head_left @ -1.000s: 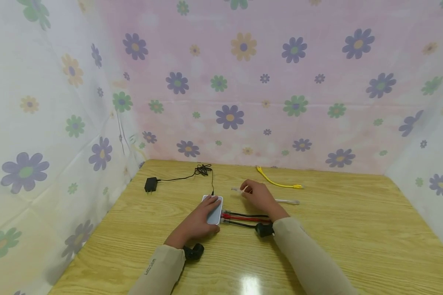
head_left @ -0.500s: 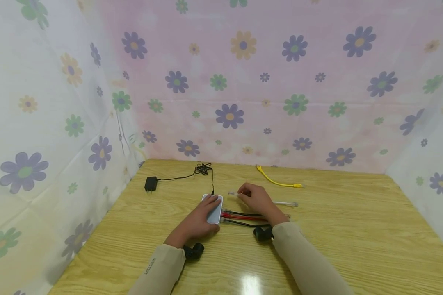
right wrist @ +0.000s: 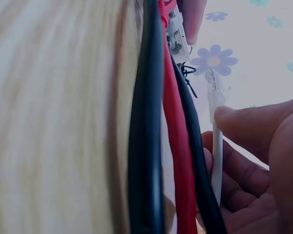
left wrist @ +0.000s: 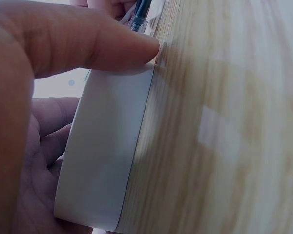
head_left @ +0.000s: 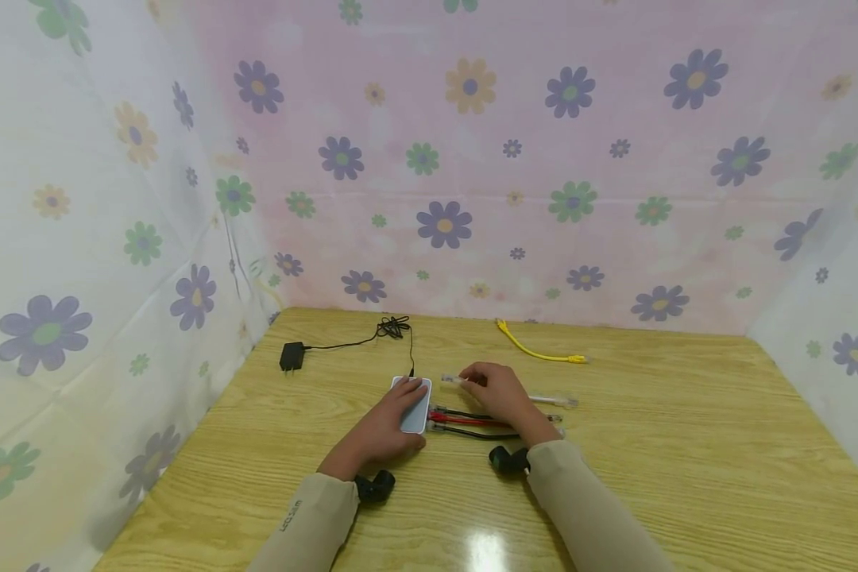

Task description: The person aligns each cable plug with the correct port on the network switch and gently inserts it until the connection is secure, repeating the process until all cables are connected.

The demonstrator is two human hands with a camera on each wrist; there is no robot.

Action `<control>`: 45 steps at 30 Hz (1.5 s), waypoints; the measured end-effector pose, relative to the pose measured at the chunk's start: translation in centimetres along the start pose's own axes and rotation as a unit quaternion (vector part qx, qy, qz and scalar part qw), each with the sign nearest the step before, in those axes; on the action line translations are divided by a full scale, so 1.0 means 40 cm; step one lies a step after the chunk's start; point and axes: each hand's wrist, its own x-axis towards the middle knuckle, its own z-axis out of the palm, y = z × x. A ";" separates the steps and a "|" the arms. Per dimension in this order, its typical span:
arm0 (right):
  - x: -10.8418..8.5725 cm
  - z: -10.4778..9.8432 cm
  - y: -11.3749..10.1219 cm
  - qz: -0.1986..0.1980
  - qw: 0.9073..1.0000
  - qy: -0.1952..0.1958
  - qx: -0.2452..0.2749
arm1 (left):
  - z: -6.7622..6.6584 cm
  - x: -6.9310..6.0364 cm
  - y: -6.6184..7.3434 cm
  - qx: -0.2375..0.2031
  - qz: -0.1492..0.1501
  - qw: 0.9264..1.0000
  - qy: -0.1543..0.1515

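My left hand grips a small white network switch lying on the table. In the left wrist view, the thumb presses the near end of its white side wall, and fingers lie along the far side. My right hand pinches a white network cable just behind its clear plug. That plug points left, a short way from the switch's ports. A red cable and two black cables run from the switch's right side, passing beneath my right hand.
A black power adapter lies at the left, its thin bundled cord leading to the switch's back. Farther back lies a yellow network cable. Flowered cloth hangs behind the wooden table and at both sides.
My right hand has come slightly nearer to me and a little left, bringing the white cable's plug closer to the row of ports. My left hand stays on the switch.
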 end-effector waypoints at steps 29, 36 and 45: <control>-0.033 0.015 -0.018 -0.042 0.998 -0.015 -0.041 | -0.001 -0.002 0.002 0.008 0.003 1.000 -0.002; -0.032 0.016 -0.022 -0.052 0.997 -0.039 -0.051 | -0.001 -0.003 0.001 0.008 -0.004 1.000 -0.003; -0.033 0.019 -0.022 -0.073 0.995 -0.040 -0.058 | -0.004 -0.004 0.006 0.000 0.000 1.000 -0.001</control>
